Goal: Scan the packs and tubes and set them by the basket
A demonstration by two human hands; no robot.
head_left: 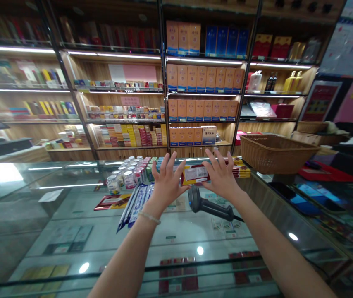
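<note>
Both my hands are raised over a glass counter (71, 207). Between them sits a red and yellow carton (195, 174) with a white barcode label facing me. My left hand (167, 180) touches its left end with fingers spread wide. At the carton's right end my right hand (221, 174) presses against it, fingers stretched upward. The carton seems pressed between my two palms above a stack of similar cartons (241, 169). A black barcode scanner (209, 205) lies on the glass just below my hands.
Small bottles with white caps (127, 174) stand left of my hands, with blue and white packets (136, 203) in front. A wicker basket (275, 153) sits at the counter's right. Shelves of orange boxes (204, 78) and cigarette packs (127, 111) fill the back wall.
</note>
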